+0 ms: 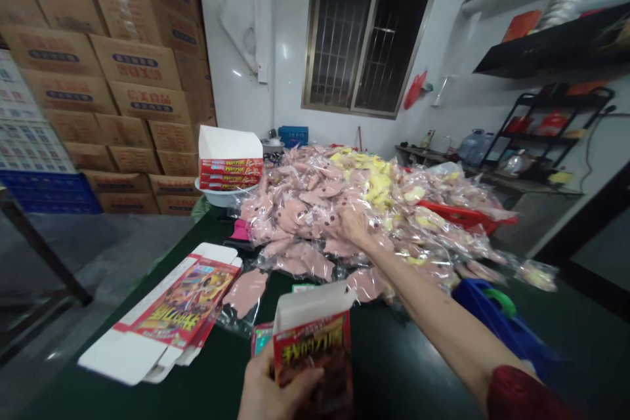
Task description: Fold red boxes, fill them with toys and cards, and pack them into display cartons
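My left hand [278, 388] is at the bottom of the view, shut on a partly folded red-printed cardboard box [312, 348] with its white flap standing open. A small colourful card [262, 339] shows just beside that box. My right hand [355, 226] reaches forward onto a large heap of pink and yellow items in clear plastic bags [315, 210], its fingers sunk among the bags and partly hidden. One bagged pink item [245, 295] lies apart, near a flat unfolded printed box [165, 312].
The dark green table [394, 367] carries a blue tape dispenser [497, 321] and a white bowl [221, 193] with stacked red boxes. A red basket [467, 216] sits in the heap. Stacked cardboard cartons [113, 92] rise at the left, and a black shelf rack [546, 131] stands at the right.
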A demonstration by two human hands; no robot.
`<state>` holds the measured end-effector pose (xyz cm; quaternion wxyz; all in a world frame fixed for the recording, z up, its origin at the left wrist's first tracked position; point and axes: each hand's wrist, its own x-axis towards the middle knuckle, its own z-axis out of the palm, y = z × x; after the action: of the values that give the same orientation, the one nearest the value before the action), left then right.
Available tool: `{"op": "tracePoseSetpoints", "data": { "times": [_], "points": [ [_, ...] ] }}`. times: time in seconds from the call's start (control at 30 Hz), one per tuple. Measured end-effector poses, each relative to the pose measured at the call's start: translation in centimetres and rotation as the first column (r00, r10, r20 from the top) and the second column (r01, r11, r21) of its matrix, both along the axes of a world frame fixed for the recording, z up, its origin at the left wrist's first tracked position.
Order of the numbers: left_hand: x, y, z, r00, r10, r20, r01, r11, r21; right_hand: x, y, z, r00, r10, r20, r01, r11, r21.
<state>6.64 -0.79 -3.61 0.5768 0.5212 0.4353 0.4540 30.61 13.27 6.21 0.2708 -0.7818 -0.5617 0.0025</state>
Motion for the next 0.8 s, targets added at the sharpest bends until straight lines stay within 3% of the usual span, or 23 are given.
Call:
{"op": "tracePoseSetpoints", "data": {
  "times": [0.1,0.2,0.33,0.4,0.53,0.63,0.7,0.73,0.8],
  "points": [
    [0.2,-0.1,1.2,0.999,-0.013,-0.041,0.014,1.000,0.021,1.2,-4.5,0.7,0.991,0.044,-0.127,-0.032,0.995,0.090],
    [0.2,-0.2,1.8,0.998,-0.050,-0.040,0.050,0.999,0.019,1.7,-10.2,3.0,0.933,0.152,-0.327,-0.052,0.955,0.293],
    [0.6,-0.6,2.3,0.982,-0.189,-0.024,0.189,0.981,0.030,-0.7,-17.2,5.4,0.641,0.433,-0.634,-0.070,0.855,0.513],
    [0.8,-1.0,2.6,0.955,-0.296,0.005,0.295,0.954,0.047,-2.8,-19.1,5.1,0.589,0.482,-0.649,-0.124,0.847,0.517],
    [0.7,-1.7,2.9,0.938,-0.345,0.039,0.340,0.936,0.092,-5.6,-19.6,2.1,0.592,0.534,-0.603,-0.226,0.829,0.512],
    [0.3,-1.8,2.7,0.946,-0.323,-0.005,0.321,0.940,0.117,-5.6,-20.0,0.6,0.656,0.501,-0.564,-0.345,0.864,0.366],
    [0.0,-1.7,2.5,0.940,-0.339,-0.046,0.343,0.931,0.124,-5.0,-21.0,0.8,0.742,0.455,-0.492,-0.380,0.891,0.251],
    [-0.1,-1.7,2.5,0.936,-0.346,-0.062,0.351,0.928,0.128,-4.7,-21.6,1.3,0.796,0.431,-0.426,-0.351,0.901,0.255],
    [-0.2,-1.8,2.7,0.936,-0.341,-0.086,0.350,0.926,0.143,-4.4,-23.0,2.4,0.899,0.374,-0.228,-0.260,0.875,0.408]
  ]
}}
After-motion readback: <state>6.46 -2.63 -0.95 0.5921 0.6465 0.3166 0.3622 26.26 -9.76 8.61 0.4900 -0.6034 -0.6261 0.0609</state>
